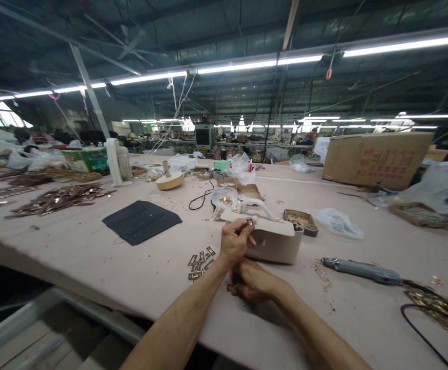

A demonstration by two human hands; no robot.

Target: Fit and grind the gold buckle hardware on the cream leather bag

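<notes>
Against the beige bag [276,245], left hand [234,242] pinches a metal clasp [250,222]; right hand [252,283] lies curled below.

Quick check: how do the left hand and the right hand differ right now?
The left hand is raised to the flap of the beige bag; the right hand lies low on the table, in front of the bag. The left hand pinches a small metal clasp; the right hand is curled, and whether it holds anything cannot be told. Both are bare and close to the bag.
</notes>
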